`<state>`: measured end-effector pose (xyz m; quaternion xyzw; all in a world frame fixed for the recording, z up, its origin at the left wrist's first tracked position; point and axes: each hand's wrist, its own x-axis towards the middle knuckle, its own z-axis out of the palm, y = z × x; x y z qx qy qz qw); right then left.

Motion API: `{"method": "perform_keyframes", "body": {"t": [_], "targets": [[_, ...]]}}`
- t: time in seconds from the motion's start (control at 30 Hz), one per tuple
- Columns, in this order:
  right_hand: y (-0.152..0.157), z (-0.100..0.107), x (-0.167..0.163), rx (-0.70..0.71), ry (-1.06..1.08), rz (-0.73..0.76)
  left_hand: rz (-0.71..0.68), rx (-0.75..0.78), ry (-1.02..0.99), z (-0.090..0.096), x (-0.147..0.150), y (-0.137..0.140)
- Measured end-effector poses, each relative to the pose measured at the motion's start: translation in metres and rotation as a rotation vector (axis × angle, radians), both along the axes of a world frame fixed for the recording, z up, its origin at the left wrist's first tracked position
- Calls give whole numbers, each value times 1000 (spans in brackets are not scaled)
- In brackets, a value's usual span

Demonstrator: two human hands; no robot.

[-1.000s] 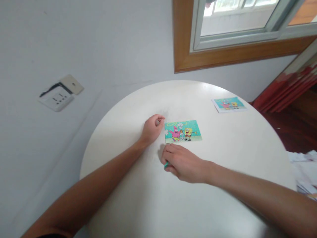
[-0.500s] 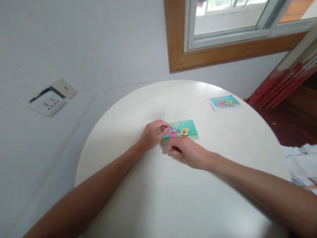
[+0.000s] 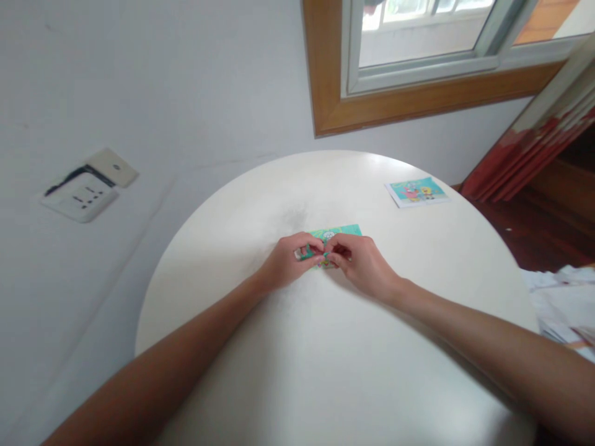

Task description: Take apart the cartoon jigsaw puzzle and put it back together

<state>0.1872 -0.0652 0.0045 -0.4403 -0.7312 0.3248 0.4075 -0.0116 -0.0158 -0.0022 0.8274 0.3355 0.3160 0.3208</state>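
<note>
A small jigsaw puzzle [image 3: 346, 230] with a turquoise cartoon picture lies on the round white table [image 3: 297, 347]. Fine lines divide its face. Both hands meet over its middle and cover much of the picture. My left hand [image 3: 292, 257] has thumb and forefinger curled together at the puzzle's left part. From the right, my right hand [image 3: 360, 257] pinches at the same spot, its fingertips nearly touching the left ones. A tiny green and reddish bit shows between the fingertips. Whether it is a loose piece or part of the puzzle, I cannot tell.
A picture card [image 3: 417, 192] with a similar cartoon lies at the table's far right. The wall, with a socket [image 3: 81, 197], stands on the left. Beyond the table are a window frame [image 3: 325, 111], a red and cream curtain [image 3: 506, 158] and white papers [image 3: 560, 303] at the right.
My right hand has moved up from the puzzle's lower edge onto its middle, against the left fingertips. The left hand has barely shifted. The view has turned slightly.
</note>
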Motion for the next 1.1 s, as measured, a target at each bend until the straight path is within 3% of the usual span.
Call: {"method": "perform_keyframes", "body": {"t": [0.2,0.43,0.9,1.1], "targets": [[0,3,-1,20,19,-48,-36,-63,-56,3,0,0],[0,8,0,39,-68,-137,190,-72,129,12,-19,23],[1,8,2,12,-153,-121,140,-179,182,7,-28,27],[1,7,3,13,-169,-122,126,-81,206,0,-27,29]]}}
